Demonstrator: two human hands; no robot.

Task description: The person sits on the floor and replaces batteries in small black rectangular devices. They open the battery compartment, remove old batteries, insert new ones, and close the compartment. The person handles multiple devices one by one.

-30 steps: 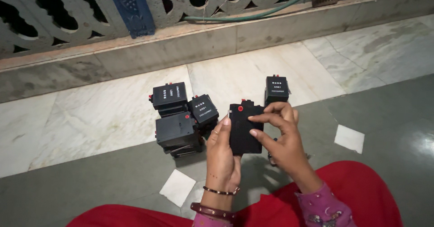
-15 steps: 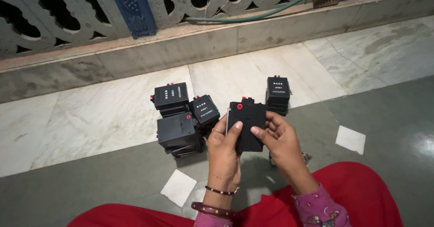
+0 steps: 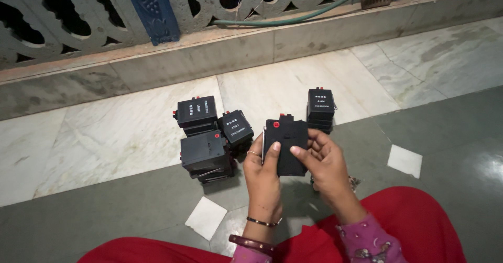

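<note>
I hold a flat black box (image 3: pixel 287 137) with a small red button near its top left corner, upright in front of me. My left hand (image 3: pixel 264 176) grips its left edge, thumb lying across the face. My right hand (image 3: pixel 326 163) holds its right edge, thumb pressed on the face too. Both thumbs nearly meet in the middle of the box. On the floor just left of my hands lies a pile of similar black boxes (image 3: pixel 209 132). Another small stack of black boxes (image 3: pixel 320 107) stands behind my right hand.
A marble and grey stone floor (image 3: pixel 120 137) runs up to a low stone ledge (image 3: pixel 236 48) with a carved railing and a green hose (image 3: pixel 293 18). Two white paper squares (image 3: pixel 205 217) (image 3: pixel 404 161) lie on the floor. My red garment (image 3: pixel 408 221) fills the bottom.
My right hand slid down from the top of the box to its right edge, and my left thumb moved onto the face. The box rose slightly.
</note>
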